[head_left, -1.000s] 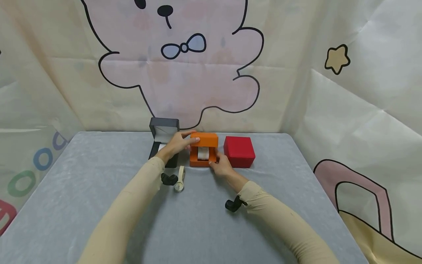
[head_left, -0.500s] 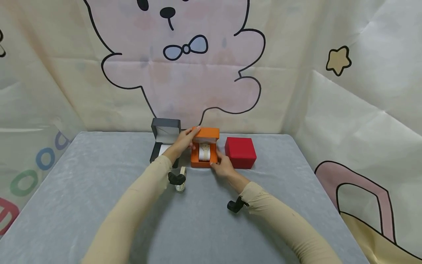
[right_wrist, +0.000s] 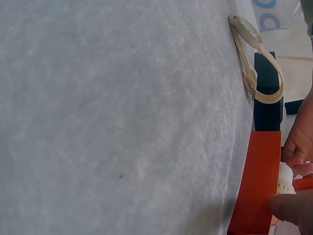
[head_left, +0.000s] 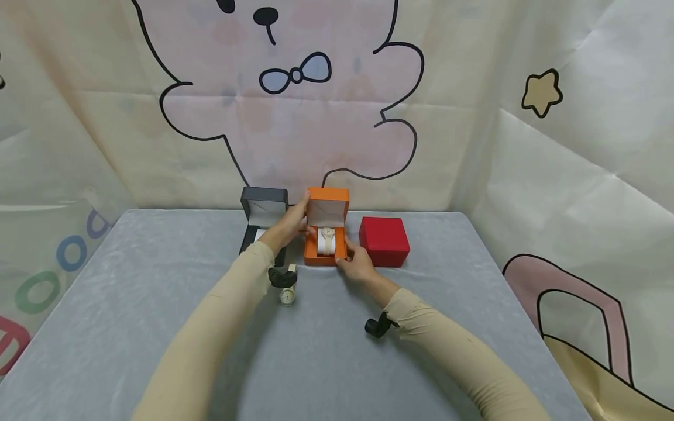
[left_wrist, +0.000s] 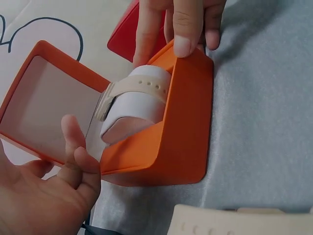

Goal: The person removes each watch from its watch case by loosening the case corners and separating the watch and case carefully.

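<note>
An orange box (head_left: 326, 234) sits on the soft grey table cloth (head_left: 158, 304), at about 12 o'clock from the person, near the far edge. It is a smooth, square box with a hinged lid (head_left: 329, 206). The lid stands up and shows a pale, plain inside. In the box is a round white cushion (left_wrist: 139, 105) with a cream watch (head_left: 327, 235) wrapped around it. The strap has little holes in it.

The left hand (head_left: 288, 225) holds the lid's left edge, with its fingers curled around it. The right hand (head_left: 357, 262) pinches the box's front right corner, at about 4 o'clock from the box, with the thumb on top of the rim.

To the left, at 9 o'clock, is a dark grey box (head_left: 263, 225), also open. To the right, at 3 o'clock, is a closed red box (head_left: 384, 241) that looks like a cube. A second cream watch (head_left: 287, 287) lies flat on the cloth, at about 7 o'clock from the orange box.

A second ago the lid was almost shut over the cushion. Half a second ago it was halfway up. Now it is up all the way, and both hands have stayed on the box.
</note>
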A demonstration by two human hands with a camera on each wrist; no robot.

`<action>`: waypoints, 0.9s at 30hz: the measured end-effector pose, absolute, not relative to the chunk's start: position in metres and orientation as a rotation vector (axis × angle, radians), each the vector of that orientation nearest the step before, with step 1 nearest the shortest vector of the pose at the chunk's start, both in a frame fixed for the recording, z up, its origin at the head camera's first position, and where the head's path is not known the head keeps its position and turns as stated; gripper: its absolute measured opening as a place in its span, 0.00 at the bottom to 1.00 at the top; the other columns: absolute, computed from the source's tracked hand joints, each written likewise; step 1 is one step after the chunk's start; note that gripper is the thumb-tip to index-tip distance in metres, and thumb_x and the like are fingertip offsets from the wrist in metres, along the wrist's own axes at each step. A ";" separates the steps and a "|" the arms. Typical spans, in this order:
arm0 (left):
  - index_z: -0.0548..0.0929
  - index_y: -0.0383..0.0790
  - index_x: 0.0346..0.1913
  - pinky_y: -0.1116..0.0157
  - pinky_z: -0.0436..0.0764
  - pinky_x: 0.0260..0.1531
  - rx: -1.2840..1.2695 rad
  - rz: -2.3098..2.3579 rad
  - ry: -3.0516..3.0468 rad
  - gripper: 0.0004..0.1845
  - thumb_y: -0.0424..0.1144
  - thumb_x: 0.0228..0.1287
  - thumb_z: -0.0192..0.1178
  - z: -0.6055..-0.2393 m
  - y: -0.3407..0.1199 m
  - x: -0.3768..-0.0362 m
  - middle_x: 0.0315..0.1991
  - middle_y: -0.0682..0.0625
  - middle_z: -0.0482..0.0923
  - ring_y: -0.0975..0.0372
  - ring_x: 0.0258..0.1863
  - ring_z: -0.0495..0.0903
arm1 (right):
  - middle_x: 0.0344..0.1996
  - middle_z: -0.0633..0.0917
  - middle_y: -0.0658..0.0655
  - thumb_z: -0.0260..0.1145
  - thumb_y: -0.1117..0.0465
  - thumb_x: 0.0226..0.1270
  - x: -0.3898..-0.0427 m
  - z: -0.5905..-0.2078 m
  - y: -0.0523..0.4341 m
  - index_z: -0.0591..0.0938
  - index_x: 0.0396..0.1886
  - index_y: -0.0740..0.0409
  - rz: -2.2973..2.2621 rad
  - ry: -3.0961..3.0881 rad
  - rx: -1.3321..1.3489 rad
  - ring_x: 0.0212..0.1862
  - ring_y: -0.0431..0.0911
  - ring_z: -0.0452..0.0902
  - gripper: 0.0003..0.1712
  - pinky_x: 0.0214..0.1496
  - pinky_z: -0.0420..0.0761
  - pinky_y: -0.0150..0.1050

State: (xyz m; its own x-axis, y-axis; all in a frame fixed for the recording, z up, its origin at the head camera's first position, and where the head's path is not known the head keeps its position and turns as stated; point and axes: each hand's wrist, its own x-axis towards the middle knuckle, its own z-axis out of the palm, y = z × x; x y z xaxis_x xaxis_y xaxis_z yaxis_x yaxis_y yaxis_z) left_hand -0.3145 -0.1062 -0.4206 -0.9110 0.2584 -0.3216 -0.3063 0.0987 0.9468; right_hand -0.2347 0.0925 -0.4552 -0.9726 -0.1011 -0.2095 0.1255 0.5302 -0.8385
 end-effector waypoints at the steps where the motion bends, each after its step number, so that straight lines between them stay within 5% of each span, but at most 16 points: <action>1: 0.46 0.57 0.83 0.65 0.76 0.38 -0.046 1.863 1.976 0.44 0.75 0.70 0.30 -0.421 -0.107 -0.314 0.83 0.48 0.46 0.59 0.28 0.77 | 0.74 0.70 0.60 0.63 0.65 0.73 -0.235 -0.455 0.092 0.57 0.80 0.57 -1.421 2.539 0.023 0.53 0.48 0.69 0.40 0.49 0.72 0.34; 11: 0.48 0.53 0.82 0.68 0.80 0.38 -0.079 1.780 2.039 0.43 0.72 0.73 0.29 -0.419 -0.110 -0.310 0.83 0.47 0.49 0.62 0.34 0.86 | 0.63 0.76 0.60 0.63 0.65 0.72 -0.235 -0.456 0.093 0.57 0.81 0.55 -1.433 2.529 0.031 0.46 0.46 0.69 0.41 0.40 0.70 0.31; 21: 0.49 0.55 0.82 0.55 0.78 0.61 -0.046 1.712 2.079 0.42 0.72 0.74 0.31 -0.417 -0.118 -0.304 0.82 0.47 0.51 0.54 0.47 0.86 | 0.67 0.74 0.59 0.62 0.64 0.73 -0.233 -0.455 0.095 0.56 0.81 0.55 -1.424 2.524 0.024 0.49 0.47 0.68 0.41 0.43 0.70 0.32; 27: 0.47 0.54 0.83 0.52 0.76 0.65 0.002 1.725 2.079 0.39 0.68 0.77 0.31 -0.416 -0.124 -0.300 0.82 0.44 0.50 0.48 0.54 0.85 | 0.68 0.74 0.59 0.62 0.64 0.74 -0.233 -0.455 0.094 0.55 0.81 0.55 -1.443 2.512 0.023 0.51 0.48 0.69 0.42 0.45 0.71 0.33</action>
State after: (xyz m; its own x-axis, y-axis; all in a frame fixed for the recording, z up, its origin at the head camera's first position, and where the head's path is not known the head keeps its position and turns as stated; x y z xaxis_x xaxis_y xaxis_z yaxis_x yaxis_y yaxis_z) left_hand -0.3001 -0.1244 -0.4160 -0.9048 0.2730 -0.3269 -0.2710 0.2232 0.9363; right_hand -0.2331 0.0941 -0.4552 -0.9702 -0.1067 -0.2175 0.1341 0.5110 -0.8491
